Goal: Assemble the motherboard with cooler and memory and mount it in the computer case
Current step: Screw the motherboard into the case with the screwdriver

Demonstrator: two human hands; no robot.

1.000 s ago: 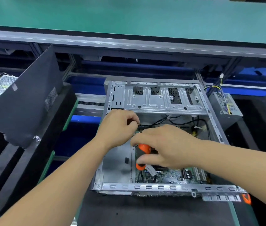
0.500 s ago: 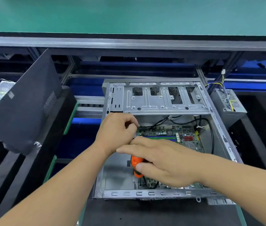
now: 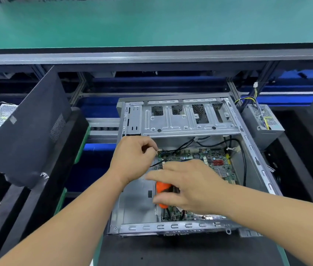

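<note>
Both hands are working inside the open silver sheet-metal computer case [image 3: 190, 123], which is lying on its side on the dark mat. Taking the green printed-circuit motherboard [image 3: 217, 162] as landmark: it is lying flat on the case floor, toward the case's right wall, with bare metal floor showing on its left. The left hand [image 3: 132, 160] is hovering at the board's far-left corner, its fingertips pinching something small right at the board edge; whether that is the thin black cable [image 3: 182, 148] or a screw I cannot tell. The right hand [image 3: 190, 187] is lying over the board's near-left part, thumb and curled fingers grasping the stubby orange-handled screwdriver [image 3: 162, 189], while its forefinger is stretching out straight. Several risks are showing, as I judge them. The screwdriver tip is hidden under the palm, so a slip off a screw head could be scoring traces or knocking small parts near the red component. The loose black cables looping across the board's far side could be getting trapped beneath a screw or the board edge. A pinched screw dropped from the left hand could be rolling under the board. The board may also be shifting off its standoffs if pressed unevenly.
</note>
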